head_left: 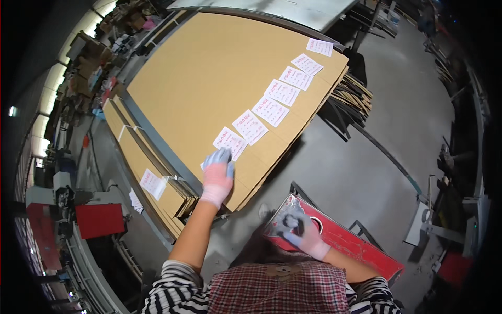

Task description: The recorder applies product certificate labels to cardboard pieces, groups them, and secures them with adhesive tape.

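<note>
My left hand (217, 177), in a pink glove with grey-blue fingertips, lies over the near end of a row of white printed slips on a cardboard sheet (193, 78). Its fingers reach forward across a slip whose white corner shows beside them. Beyond the fingertips is another printed slip (230, 143), and several more run away to the far right corner. Over a red metal stand (355, 240) at the lower right, my right hand (308, 238) wears the same kind of glove. Its fingers are curled around something dark that I cannot make out.
The cardboard tops a stack with dark, uneven sheet edges (353, 97) at its right. Narrower strapped cardboard (133, 152) stands along the left, bearing one slip (152, 183). A red machine part (100, 221) is farther left. A grey metal sheet (272, 10) lies at the back.
</note>
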